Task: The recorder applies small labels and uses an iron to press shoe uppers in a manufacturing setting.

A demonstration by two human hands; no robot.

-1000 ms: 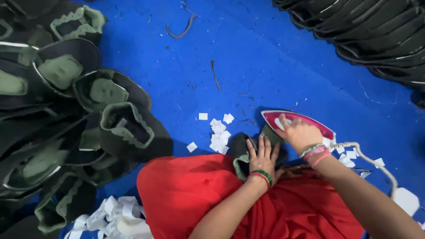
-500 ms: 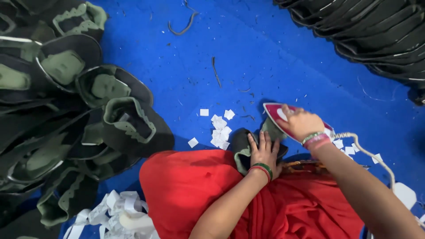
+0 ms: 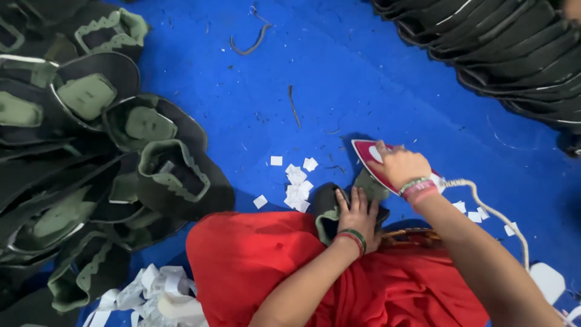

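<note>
While we look down from the head view, we see the left hand (image 3: 357,212) lying flat, fingers spread, pressing a dark cap piece (image 3: 330,209) onto the blue floor (image 3: 339,79). Right hand (image 3: 402,166) is clamped on the handle of a red iron (image 3: 366,154), nose pointing up-left, iron sitting just beside the cap piece and touching its green edge. The two hands are near each other but apart. A pale cord (image 3: 496,215) runs from the iron back toward the lower right, past the right forearm. Both wrists carry bangles.

Cap piece sits right at the front edge of the red cloth (image 3: 254,260) covering our lap, bottom centre. Small white paper bits (image 3: 296,184) are scattered on the floor just left of the cap piece, more of them right of the iron near the cord. Crumpled white strips (image 3: 151,293) lie bottom left beside the red cloth.

A left pile (image 3: 91,151) of dark caps with green lining spreads over the left side, well apart from the hands. A right stack (image 3: 508,54) of dark pieces fills the top right corner. Loose threads (image 3: 251,39) and lint lie on the floor at the top centre.
</note>
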